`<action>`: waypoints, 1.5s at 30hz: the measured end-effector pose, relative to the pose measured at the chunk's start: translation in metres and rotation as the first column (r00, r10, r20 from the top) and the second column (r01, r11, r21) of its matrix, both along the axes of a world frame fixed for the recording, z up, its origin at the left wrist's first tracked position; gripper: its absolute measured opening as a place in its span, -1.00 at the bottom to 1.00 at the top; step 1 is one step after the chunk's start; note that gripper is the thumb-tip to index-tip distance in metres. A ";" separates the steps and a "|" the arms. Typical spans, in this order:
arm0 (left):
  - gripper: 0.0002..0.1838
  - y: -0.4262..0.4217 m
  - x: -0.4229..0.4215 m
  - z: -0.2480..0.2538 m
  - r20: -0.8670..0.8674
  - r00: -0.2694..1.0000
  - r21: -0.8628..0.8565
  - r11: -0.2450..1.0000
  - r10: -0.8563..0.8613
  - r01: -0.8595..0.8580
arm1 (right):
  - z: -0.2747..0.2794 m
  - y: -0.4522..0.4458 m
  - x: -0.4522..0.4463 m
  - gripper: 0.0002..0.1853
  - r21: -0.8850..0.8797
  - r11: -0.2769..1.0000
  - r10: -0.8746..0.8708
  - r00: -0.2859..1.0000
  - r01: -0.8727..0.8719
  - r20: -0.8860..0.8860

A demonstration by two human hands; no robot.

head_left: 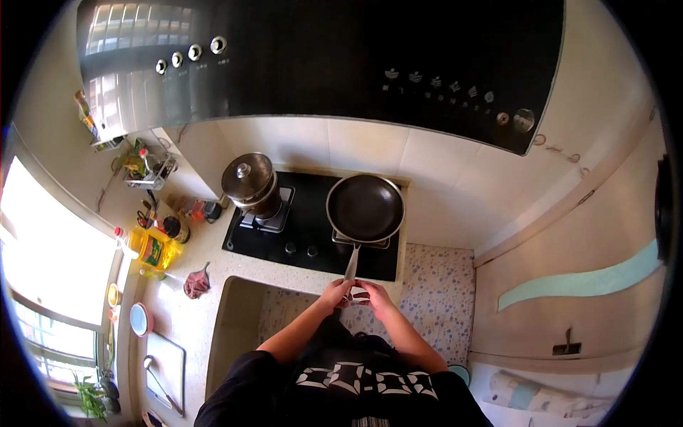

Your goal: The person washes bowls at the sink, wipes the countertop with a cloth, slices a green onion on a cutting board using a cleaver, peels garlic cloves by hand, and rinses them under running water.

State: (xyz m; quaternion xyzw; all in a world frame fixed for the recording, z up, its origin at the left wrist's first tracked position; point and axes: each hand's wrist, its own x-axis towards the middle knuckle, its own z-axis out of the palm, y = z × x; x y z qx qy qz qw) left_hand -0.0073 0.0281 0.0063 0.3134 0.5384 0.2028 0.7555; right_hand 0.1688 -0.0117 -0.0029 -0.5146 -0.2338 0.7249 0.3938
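Okay, the left hand (334,294) and right hand (379,297) are held close together, but whether anything's gripped can't be told. Just beyond, the frying pan (366,206) is already parked over its burner (377,243); what's left can't be judged.

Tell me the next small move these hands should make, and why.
Probably steady the pan by its handle with the left hand, leaving the right hand free. The pan sits on the stove, its handle points toward the person, and both hands are close together near the handle's end. Whether either hand grips it is hard to tell.
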 end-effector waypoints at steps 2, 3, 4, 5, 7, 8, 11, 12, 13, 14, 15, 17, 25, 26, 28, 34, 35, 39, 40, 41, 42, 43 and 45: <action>-0.62 -0.018 -0.008 -0.004 -0.006 1.000 -0.015 1.000 0.024 -0.024 | -0.007 -0.013 -0.002 -0.64 -0.024 0.999 0.029 0.999 -0.029 -0.028; -0.64 -0.030 -0.012 0.007 -0.010 1.000 -0.017 0.999 0.027 -0.028 | -0.011 -0.021 -0.004 -0.65 -0.032 0.999 0.032 0.999 -0.033 -0.015; -0.65 -0.040 -0.016 0.017 -0.016 0.999 -0.017 0.999 0.033 -0.033 | -0.014 -0.029 -0.007 -0.65 -0.059 0.997 0.043 0.999 -0.044 -0.013; -0.65 -0.050 -0.022 0.023 -0.050 0.999 -0.001 1.000 -0.008 0.008 | -0.019 -0.035 -0.011 -0.65 -0.084 0.995 0.057 0.998 -0.057 -0.011; -0.65 -0.072 -0.037 0.021 -0.003 0.998 0.008 0.998 0.057 -0.057 | -0.029 -0.050 -0.019 -0.66 -0.111 0.986 0.117 0.992 -0.122 -0.047; -0.65 -0.083 -0.044 0.019 0.022 0.995 0.014 0.996 0.093 -0.093 | -0.036 -0.057 -0.024 -0.67 -0.116 0.981 0.145 0.986 -0.154 -0.086; -0.67 -0.116 -0.065 0.025 0.065 0.962 -0.014 0.965 0.264 -0.264 | -0.045 -0.076 -0.046 -0.67 -0.134 0.958 0.232 0.960 -0.254 -0.157; -0.67 -0.126 -0.073 0.025 0.079 0.946 -0.019 0.949 0.316 -0.315 | -0.042 -0.082 -0.056 -0.67 -0.138 0.948 0.263 0.950 -0.286 -0.166; -0.67 -0.135 -0.086 0.025 0.100 0.932 -0.020 0.938 0.347 -0.347 | -0.039 -0.085 -0.069 -0.66 -0.140 0.936 0.297 0.938 -0.322 -0.178; -0.67 -0.147 -0.099 0.025 0.121 0.916 -0.021 0.924 0.382 -0.382 | -0.035 -0.089 -0.082 -0.66 -0.143 0.922 0.333 0.924 -0.361 -0.189; -0.67 -0.162 -0.109 0.024 0.143 0.897 -0.030 0.908 0.418 -0.418 | -0.031 -0.097 -0.090 -0.66 -0.143 0.903 0.378 0.907 -0.406 -0.185; -0.68 -0.187 -0.131 0.030 0.152 0.850 -0.062 0.863 0.504 -0.501 | -0.022 -0.105 -0.112 -0.66 -0.131 0.860 0.468 0.865 -0.492 -0.181; -0.70 -0.320 -0.229 0.032 0.195 0.543 -0.204 0.575 0.817 -0.792 | 0.016 -0.156 -0.221 -0.66 -0.130 0.654 0.732 0.667 -0.745 -0.140; -0.70 -0.344 -0.240 0.031 0.200 0.490 -0.203 0.525 0.849 -0.827 | 0.017 -0.167 -0.237 -0.66 -0.133 0.614 0.766 0.628 -0.778 -0.136; -0.69 -0.394 -0.263 0.030 0.212 0.380 -0.190 0.419 0.900 -0.888 | 0.014 -0.195 -0.274 -0.67 -0.136 0.526 0.827 0.543 -0.839 -0.147; -0.64 -0.541 -0.307 0.018 0.254 0.078 -0.180 0.126 0.964 -0.975 | 0.006 -0.301 -0.382 -0.68 -0.132 0.249 0.945 0.271 -0.959 -0.182; -0.63 -0.563 -0.311 0.016 0.244 0.035 -0.177 0.080 0.969 -0.981 | 0.005 -0.320 -0.398 -0.67 -0.129 0.199 0.960 0.220 -0.972 -0.175; -0.63 -0.644 -0.328 0.015 0.218 -0.160 -0.152 -0.128 0.963 -0.980 | -0.002 -0.390 -0.458 -0.65 -0.114 -0.010 0.985 0.010 -0.993 -0.173; -0.63 -0.662 -0.330 0.015 0.202 -0.211 -0.149 -0.183 0.956 -0.972 | -0.001 -0.407 -0.472 -0.65 -0.119 -0.054 0.984 -0.032 -0.991 -0.173; -0.62 -0.680 -0.331 0.015 0.203 -0.255 -0.143 -0.229 0.945 -0.963 | 0.001 -0.423 -0.483 -0.65 -0.126 -0.097 0.982 -0.074 -0.987 -0.174; -0.62 -0.697 -0.333 0.012 0.204 -0.300 -0.139 -0.276 0.932 -0.951 | 0.002 -0.438 -0.495 -0.65 -0.135 -0.140 0.978 -0.115 -0.981 -0.173; -0.62 -0.711 -0.334 0.011 0.207 -0.343 -0.135 -0.321 0.916 -0.937 | 0.000 -0.452 -0.507 -0.65 -0.137 -0.191 0.970 -0.165 -0.972 -0.181; -0.62 -0.738 -0.336 0.013 0.180 -0.458 -0.134 -0.440 0.871 -0.888 | -0.003 -0.482 -0.528 -0.66 -0.146 -0.289 0.945 -0.258 -0.946 -0.199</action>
